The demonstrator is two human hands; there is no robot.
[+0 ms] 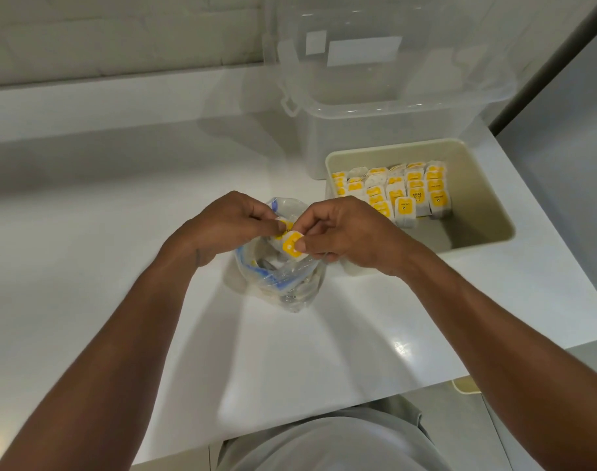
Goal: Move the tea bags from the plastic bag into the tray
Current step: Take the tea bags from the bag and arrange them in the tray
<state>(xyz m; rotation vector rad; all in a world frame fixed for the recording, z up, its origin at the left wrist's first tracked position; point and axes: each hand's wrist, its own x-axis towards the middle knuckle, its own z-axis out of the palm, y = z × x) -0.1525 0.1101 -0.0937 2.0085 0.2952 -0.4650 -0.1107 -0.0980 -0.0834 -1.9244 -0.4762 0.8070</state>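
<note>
A clear plastic bag (283, 283) with a blue zip edge stands open on the white counter, more tea bags dimly visible inside. Just above its mouth my left hand (229, 226) pinches a yellow-tagged tea bag (283, 226). My right hand (344, 236) pinches another tea bag (292, 245) with a yellow tag, right beside the first. To the right sits a cream tray (480, 239) holding several rows of upright tea bags (395, 192) in its far left part; its near right part is bare.
A large clear plastic storage box (385, 130) with a raised lid stands behind the tray. The white counter (120, 266) stretches left and toward me; its right edge runs close past the tray. A grey wall panel rises at the right.
</note>
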